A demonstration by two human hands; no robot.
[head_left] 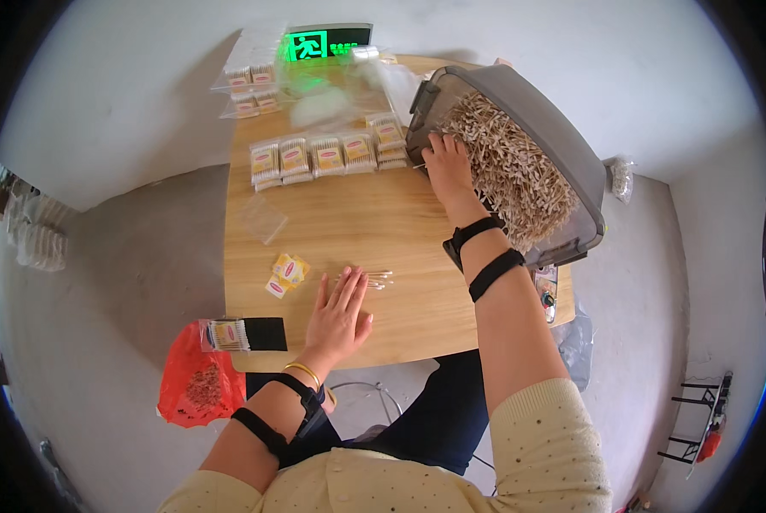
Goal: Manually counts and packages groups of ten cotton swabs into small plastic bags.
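Several cotton swabs (pixel 380 281) lie partly beneath the left hand (pixel 337 315).

Glowing green sign (pixel 325 44), grey floor (pixel 147 244)

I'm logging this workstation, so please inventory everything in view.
Table: one, wood-brown, centre
Bin: one, grey, table's right
Loose swabs: uncountable, pale, bin and table
Swab packs: several, yellow-white, table's far side
Cards: few, yellow-white, table's near left
Clear bags: several, transparent, table and floor
Holder: one, black, table's left edge
Red bag: one, red, beside holder
Sign: one, green-lit, far end
Left hand: one, bare, over loose swabs
Right hand: one, bare, bin's left
Straps: four, black, forearms
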